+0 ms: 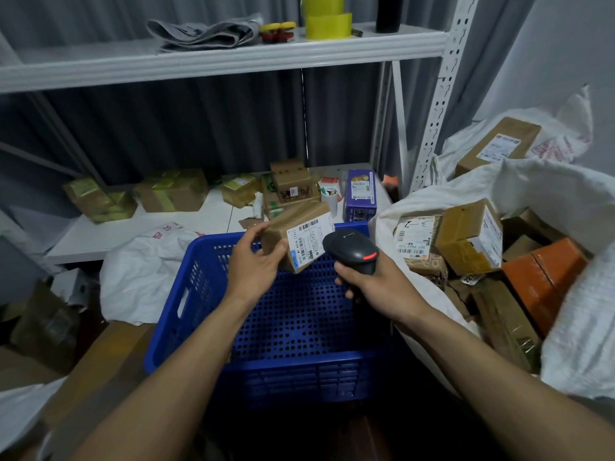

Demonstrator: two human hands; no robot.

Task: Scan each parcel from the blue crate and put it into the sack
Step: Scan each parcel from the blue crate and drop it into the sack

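blue plastic makes the one crate [186, 294], full of little holes, low in the middle. one crumpled white bag [139, 271] lies just left of it. over the crate are two hands. the left hand [254, 264] holds one brown parcel [293, 234] above the crate's far side, thumb on the near face and fingers curled round the left end. the parcel's white label with bar codes faces right. right beside the label is one black scanner [352, 249] with a red light; i cannot tell if its head touches the parcel. the right hand [369, 281] grips the handle, fingers wrapped round it. to the right is one big white sack [539, 184], mouth wide, close against the crate's right side. many parcels are piled inside, one of them an orange box [545, 284]. behind, a white shelf [100, 234] holds more brown boxes and one purple box [361, 194]. its top board carries two yellow tape rolls [327, 26].
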